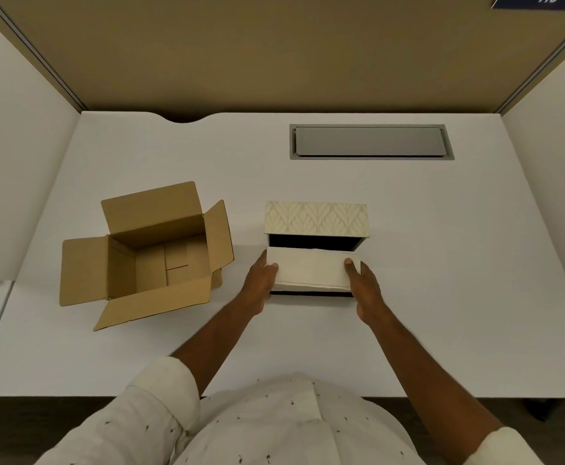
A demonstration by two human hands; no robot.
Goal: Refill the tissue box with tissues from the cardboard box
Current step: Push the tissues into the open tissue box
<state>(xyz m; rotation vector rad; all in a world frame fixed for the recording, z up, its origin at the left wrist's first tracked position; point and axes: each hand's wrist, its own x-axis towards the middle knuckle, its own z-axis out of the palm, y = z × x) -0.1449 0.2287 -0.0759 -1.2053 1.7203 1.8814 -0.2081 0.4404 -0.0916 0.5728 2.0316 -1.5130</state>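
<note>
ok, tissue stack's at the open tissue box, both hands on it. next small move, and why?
Probably lower the tissue stack into the tissue box: the lid is up, the left hand and right hand grip its ends, and its back edge sits above the dark cavity.

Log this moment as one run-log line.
left hand: holding tissues | right hand: holding tissues | tissue box: lid open | cardboard box: open, empty

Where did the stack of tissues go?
In the head view the tissue stack sits in the open tissue box, right of the cardboard box, held between the left hand and right hand.
</note>
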